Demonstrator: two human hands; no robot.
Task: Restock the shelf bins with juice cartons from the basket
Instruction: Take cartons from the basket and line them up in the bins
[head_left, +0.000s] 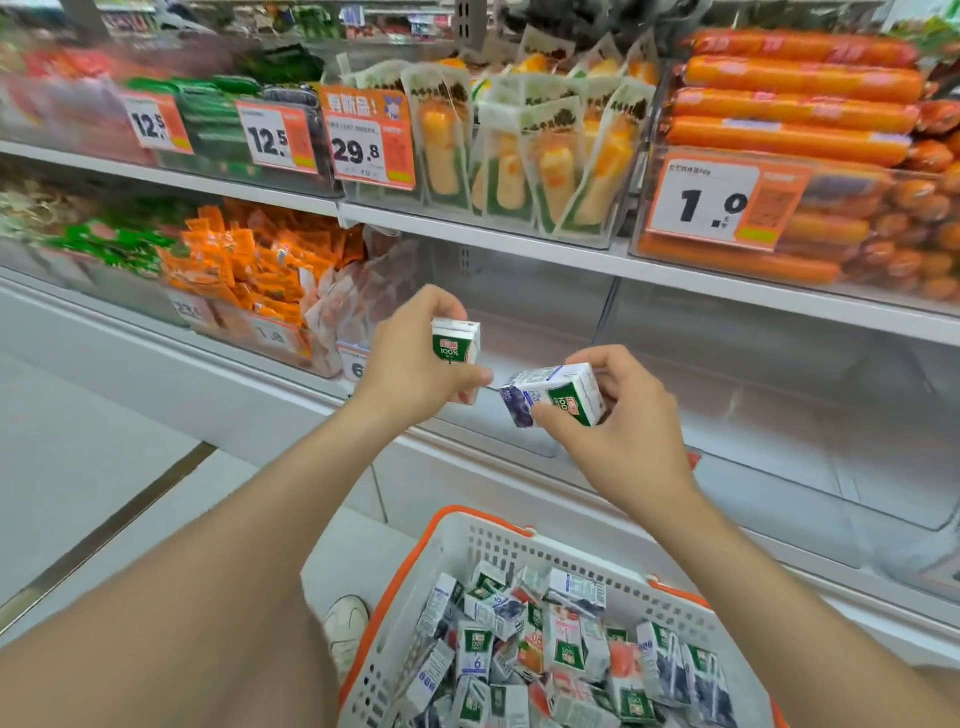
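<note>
My left hand (415, 358) grips a small white and green juice carton (456, 343), held upright in front of the lower shelf. My right hand (618, 421) pinches a second carton (556, 397) lying on its side, its purple end pointing left. Both hands hover in front of a clear plastic shelf bin (545, 332) that looks empty. Below them stands a white basket with an orange rim (467, 530), holding several small juice cartons (550, 649) in a loose heap.
Left of the empty bin, clear bins hold orange snack packets (249, 260) and pale packets (353, 301). The upper shelf carries price tags (371, 140), yellow pouches (519, 150) and orange sausages (789, 130). My shoe (345, 623) stands on the floor beside the basket.
</note>
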